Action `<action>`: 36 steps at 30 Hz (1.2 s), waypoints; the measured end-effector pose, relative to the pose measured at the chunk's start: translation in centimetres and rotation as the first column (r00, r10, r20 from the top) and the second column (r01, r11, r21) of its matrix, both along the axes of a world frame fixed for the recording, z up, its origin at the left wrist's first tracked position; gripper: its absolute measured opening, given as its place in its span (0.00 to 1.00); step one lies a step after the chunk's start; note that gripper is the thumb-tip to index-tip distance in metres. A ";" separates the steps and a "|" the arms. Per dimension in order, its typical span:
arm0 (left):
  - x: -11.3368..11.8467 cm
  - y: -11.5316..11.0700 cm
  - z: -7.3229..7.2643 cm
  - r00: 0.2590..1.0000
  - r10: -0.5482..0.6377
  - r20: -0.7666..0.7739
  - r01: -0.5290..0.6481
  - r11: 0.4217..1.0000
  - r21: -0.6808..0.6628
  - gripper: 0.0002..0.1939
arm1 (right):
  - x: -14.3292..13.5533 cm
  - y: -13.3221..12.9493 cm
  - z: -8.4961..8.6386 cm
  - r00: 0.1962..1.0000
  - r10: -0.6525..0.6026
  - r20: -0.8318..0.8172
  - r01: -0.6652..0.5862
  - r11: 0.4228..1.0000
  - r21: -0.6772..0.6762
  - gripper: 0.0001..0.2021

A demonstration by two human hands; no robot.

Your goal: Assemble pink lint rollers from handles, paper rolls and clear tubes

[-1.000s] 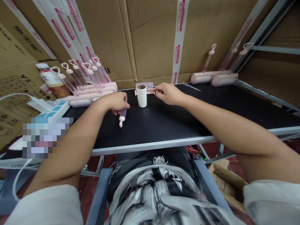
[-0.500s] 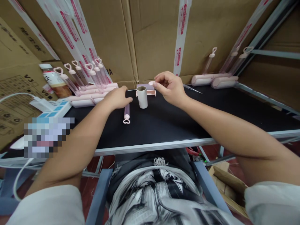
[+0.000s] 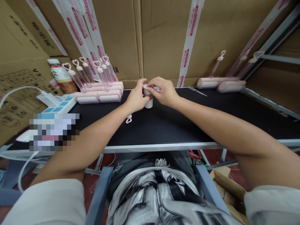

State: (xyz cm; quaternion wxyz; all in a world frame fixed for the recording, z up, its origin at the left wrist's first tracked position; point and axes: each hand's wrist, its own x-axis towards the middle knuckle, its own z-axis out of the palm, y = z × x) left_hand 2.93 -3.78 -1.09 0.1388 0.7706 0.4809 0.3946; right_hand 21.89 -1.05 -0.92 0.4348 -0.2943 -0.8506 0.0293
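A small white cylinder [image 3: 148, 104], open-topped a moment earlier, stands upright on the black tabletop. My left hand [image 3: 136, 97] is curled around its upper part, thumb in front. At the cylinder's mouth, my right hand [image 3: 164, 91] pinches a small pale pink piece [image 3: 145, 86], like a disc or cap; whether it is seated cannot be told behind the fingers. Below my left wrist lies a tube whose pink heart-shaped handle [image 3: 128, 119] shows, the rest being hidden by the hand. Behind the fingers, a bit of a lilac piece [image 3: 156, 88] peeks out.
At the left, pink cases [image 3: 87, 99] hold several upright clear tubes with heart-shaped tops; similar pink cases [image 3: 232, 86] stand at right. A thin screwdriver-like tool [image 3: 197, 91], drink bottle [image 3: 62, 76] and power strip [image 3: 59, 106] are around. Cardboard [image 3: 161, 40] walls the back.
My left hand has moved right, from above the tube onto the cylinder. My right hand has brought the pale pink piece over the cylinder's mouth. The view has shifted slightly.
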 end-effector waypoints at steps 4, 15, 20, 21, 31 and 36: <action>0.0 -0.1 0.0 1.000 0.016 -0.008 -0.016 1.000 0.004 0.37 | 0.4 -0.1 -0.3 1.000 -0.005 0.029 0.004 1.000 0.022 0.14; -0.3 1.4 -1.7 0.994 -0.104 0.036 0.099 0.988 0.121 0.35 | 0.2 0.7 -1.3 0.998 0.066 0.026 -0.069 0.987 0.147 0.15; -0.4 1.6 -2.0 0.990 -0.132 0.042 0.126 0.983 0.135 0.35 | 0.9 0.5 -1.2 0.996 0.042 0.079 -0.052 0.990 0.129 0.18; -0.5 1.6 -2.0 0.990 -0.135 0.041 0.128 0.982 0.136 0.35 | 1.0 0.4 -1.2 0.996 0.043 0.084 -0.053 0.992 0.117 0.18; -0.5 1.0 -1.7 0.998 -0.063 -0.031 0.067 0.987 0.143 0.30 | 3.0 1.1 -0.5 0.989 -0.135 0.064 0.136 0.991 -0.005 0.22; -0.6 0.0 -0.8 0.986 -0.009 -0.165 0.022 0.997 0.075 0.29 | 4.1 2.4 -0.9 0.855 -0.312 0.415 0.389 0.914 -0.115 0.20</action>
